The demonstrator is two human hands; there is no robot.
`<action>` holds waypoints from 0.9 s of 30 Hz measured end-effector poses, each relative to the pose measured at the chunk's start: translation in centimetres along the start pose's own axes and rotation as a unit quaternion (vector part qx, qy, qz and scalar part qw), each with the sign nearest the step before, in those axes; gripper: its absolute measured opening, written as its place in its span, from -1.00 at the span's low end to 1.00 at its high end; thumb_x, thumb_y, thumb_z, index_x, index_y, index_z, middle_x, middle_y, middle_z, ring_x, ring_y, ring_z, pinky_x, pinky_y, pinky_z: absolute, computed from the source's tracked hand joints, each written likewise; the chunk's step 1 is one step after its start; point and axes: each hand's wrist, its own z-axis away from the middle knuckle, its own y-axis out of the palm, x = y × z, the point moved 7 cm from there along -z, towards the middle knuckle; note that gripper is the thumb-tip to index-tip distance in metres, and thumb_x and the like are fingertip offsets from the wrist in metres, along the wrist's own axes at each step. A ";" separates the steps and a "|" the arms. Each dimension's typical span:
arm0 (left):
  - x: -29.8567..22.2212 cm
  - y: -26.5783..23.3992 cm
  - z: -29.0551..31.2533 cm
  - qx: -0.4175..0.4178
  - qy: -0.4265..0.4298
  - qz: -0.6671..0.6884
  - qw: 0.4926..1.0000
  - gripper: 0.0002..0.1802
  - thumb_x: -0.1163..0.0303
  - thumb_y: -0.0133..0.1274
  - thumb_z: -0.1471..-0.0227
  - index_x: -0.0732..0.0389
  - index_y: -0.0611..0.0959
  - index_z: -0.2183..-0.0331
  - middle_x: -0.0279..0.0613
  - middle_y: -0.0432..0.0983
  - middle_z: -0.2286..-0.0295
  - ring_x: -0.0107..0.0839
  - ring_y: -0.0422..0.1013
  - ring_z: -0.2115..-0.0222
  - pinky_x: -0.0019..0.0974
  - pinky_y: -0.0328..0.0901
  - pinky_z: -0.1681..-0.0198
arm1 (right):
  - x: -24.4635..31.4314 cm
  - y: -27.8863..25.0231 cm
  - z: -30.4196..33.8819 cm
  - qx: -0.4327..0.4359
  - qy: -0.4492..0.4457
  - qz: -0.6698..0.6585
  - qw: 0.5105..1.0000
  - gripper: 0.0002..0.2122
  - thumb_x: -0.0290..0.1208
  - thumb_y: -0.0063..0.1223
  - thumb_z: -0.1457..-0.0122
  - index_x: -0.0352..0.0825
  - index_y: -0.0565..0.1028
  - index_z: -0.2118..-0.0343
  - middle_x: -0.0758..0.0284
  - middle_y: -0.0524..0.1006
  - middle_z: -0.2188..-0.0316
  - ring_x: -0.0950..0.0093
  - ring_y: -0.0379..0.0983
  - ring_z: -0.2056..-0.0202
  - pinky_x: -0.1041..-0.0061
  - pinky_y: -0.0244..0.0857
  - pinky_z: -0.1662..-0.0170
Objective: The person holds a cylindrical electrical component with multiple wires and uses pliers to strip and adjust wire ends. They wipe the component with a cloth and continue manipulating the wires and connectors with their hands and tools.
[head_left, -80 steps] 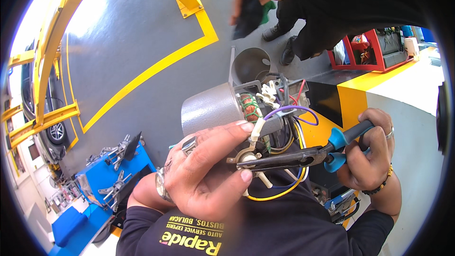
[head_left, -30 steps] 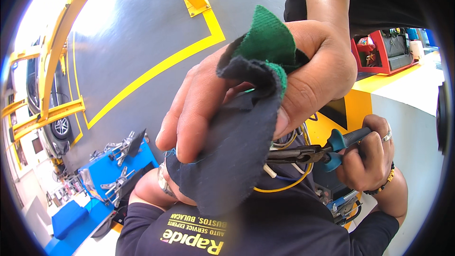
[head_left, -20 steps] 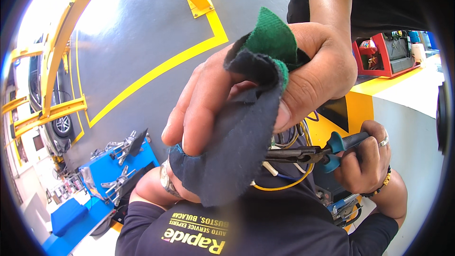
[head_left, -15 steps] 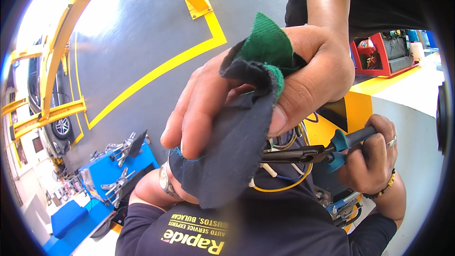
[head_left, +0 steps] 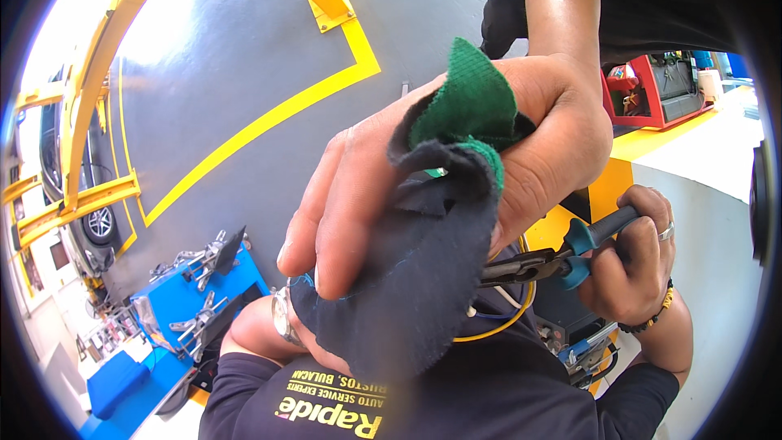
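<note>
My right hand (head_left: 631, 265), wearing a ring and a beaded bracelet, grips pliers (head_left: 521, 267) with blue and grey handles. Their dark jaws point left and pass behind a dark cloth (head_left: 407, 285). Another person's hand (head_left: 538, 138) reaches in from the top and pinches this cloth, which has a green ribbed piece at its upper end. Of my left hand (head_left: 316, 349) only a strip near the watch shows; the cloth hides its fingers. Yellow, white and blue wires (head_left: 505, 327) hang in front of my dark shirt, partly covered by the cloth.
A blue machine (head_left: 175, 310) with metal clamps stands at lower left. Yellow lift posts (head_left: 90, 106) and a car wheel (head_left: 99, 224) are at far left. On the right, a red toolbox (head_left: 652, 94) sits on a white-topped counter (head_left: 692, 143). Yellow lines (head_left: 261, 132) mark the grey floor.
The other person's hand and the cloth have moved slightly down and right, covering more of the wires and the pliers' jaws. My right hand keeps its grip on the pliers.
</note>
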 end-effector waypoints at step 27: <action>-0.1 -1.1 0.6 0.002 -0.010 0.009 1.000 -0.36 0.63 0.28 0.10 0.27 0.53 -0.08 -0.03 0.46 -0.08 -0.21 0.39 -0.10 -0.19 0.26 -0.23 | 0.0 2.2 -0.6 0.223 0.052 -0.099 0.968 -0.24 -0.57 0.27 0.01 0.39 0.39 -0.22 0.19 0.41 0.09 0.18 0.44 0.15 0.20 0.34 0.17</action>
